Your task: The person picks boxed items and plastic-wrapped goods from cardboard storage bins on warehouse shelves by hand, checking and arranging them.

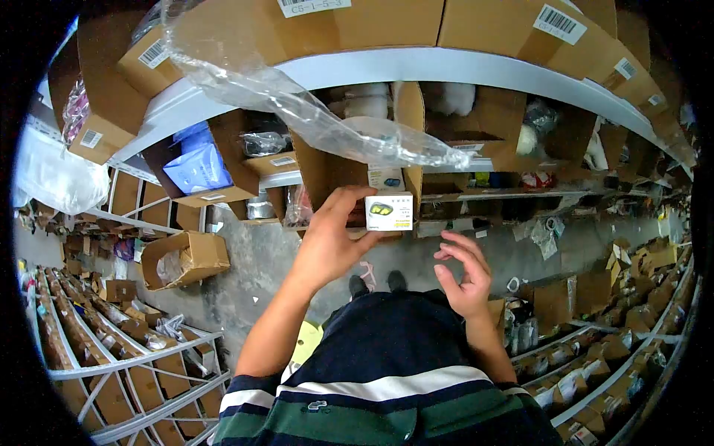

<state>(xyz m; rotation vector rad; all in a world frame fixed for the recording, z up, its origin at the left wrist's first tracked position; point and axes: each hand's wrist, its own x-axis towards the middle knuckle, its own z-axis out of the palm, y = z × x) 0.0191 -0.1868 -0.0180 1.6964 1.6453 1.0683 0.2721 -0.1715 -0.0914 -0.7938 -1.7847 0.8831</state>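
Observation:
My left hand [332, 239] grips a small white box [389, 213] by its left side, thumb below and fingers above. The box carries a picture of a yellow-green and black item and some yellow print. Just behind it, a similar white box [386, 179] with a dark item pictured sits in an open cardboard bin [323, 175] on the shelf. To the right, my right hand [466, 276] is raised in the air, fingers apart and slightly curled, holding nothing.
A clear plastic wrap [297, 104] hangs across the shelf front. Cardboard bins line the shelves, one with a blue packet [197, 169]. An open carton [186, 259] stands on the concrete floor [253, 271] at left. More shelving [141, 372] curves around behind me on both sides.

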